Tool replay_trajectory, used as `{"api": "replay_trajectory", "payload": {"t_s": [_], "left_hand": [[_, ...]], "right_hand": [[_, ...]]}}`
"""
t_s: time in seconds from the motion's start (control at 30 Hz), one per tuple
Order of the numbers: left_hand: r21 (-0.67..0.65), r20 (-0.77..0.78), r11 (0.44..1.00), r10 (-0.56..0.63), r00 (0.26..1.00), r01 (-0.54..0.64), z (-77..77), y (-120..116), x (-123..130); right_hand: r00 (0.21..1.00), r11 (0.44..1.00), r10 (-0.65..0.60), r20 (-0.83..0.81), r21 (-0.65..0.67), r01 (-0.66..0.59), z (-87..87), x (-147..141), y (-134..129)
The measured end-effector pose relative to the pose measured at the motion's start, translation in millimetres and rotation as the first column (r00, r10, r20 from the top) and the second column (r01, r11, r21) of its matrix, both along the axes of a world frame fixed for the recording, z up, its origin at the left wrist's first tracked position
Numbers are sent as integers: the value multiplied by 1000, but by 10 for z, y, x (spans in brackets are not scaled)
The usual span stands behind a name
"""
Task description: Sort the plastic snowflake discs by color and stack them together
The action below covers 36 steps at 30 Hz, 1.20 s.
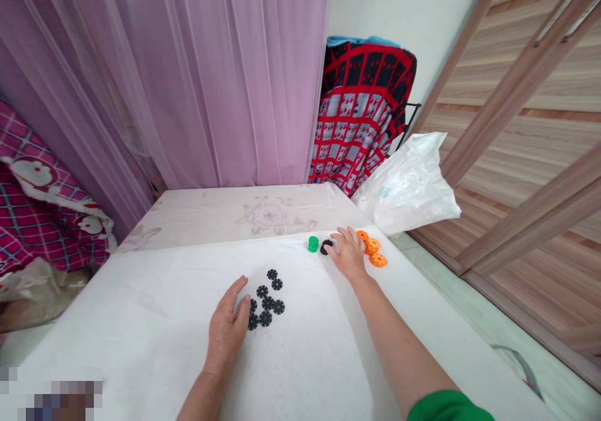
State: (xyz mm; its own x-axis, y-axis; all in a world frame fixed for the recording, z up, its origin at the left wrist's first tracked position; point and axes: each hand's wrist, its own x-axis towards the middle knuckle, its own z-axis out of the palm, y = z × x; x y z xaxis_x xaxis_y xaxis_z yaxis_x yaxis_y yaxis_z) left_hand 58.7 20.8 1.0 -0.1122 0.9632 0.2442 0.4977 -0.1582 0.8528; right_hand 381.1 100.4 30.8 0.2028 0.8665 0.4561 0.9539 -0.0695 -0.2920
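My left hand (pixel 228 328) rests at the left side of a loose group of black notched discs (pixel 267 302), fingers stretched and thumb apart. It partly hides the leftmost discs. Farther off, my right hand (pixel 348 253) reaches over the white cloth with its fingers spread. Its thumb is at the edge of a small black disc stack (pixel 325 247); whether they touch I cannot tell. Left of that stack stands a green disc stack (pixel 313 244). Several orange discs (pixel 374 245) lie in a heap just right of my right hand.
A white cloth (pixel 154 308) covers the near surface, with a flowered cover (pixel 225 211) beyond it. A white plastic bag (pixel 408 183) stands off the right edge. Purple curtains (pixel 201 76) hang behind, and a wooden wardrobe (pixel 530 133) is at right.
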Motion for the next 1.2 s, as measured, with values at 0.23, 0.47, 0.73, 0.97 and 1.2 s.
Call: {"api": "replay_trajectory", "payload": {"t_s": [0.23, 0.47, 0.73, 0.97, 1.2], "left_hand": [[-16, 80, 999, 45, 996, -44, -32, 16, 8], [-8, 155, 996, 87, 984, -87, -58, 21, 0], [-10, 173, 996, 89, 981, -89, -88, 41, 3], [-26, 183, 996, 85, 979, -82, -80, 30, 6], [-24, 166, 997, 72, 983, -69, -68, 26, -1]], "right_hand": [[946, 976, 210, -247, 116, -187, -129, -323, -568], [879, 919, 318, -354, -111, -377, -114, -956, -735], [942, 881, 280, -187, -339, -330, 41, -1266, -595], [944, 871, 298, -140, -365, -329, 48, -1273, -525], [992, 975, 78, -103, -198, -98, 196, -495, -352]]}}
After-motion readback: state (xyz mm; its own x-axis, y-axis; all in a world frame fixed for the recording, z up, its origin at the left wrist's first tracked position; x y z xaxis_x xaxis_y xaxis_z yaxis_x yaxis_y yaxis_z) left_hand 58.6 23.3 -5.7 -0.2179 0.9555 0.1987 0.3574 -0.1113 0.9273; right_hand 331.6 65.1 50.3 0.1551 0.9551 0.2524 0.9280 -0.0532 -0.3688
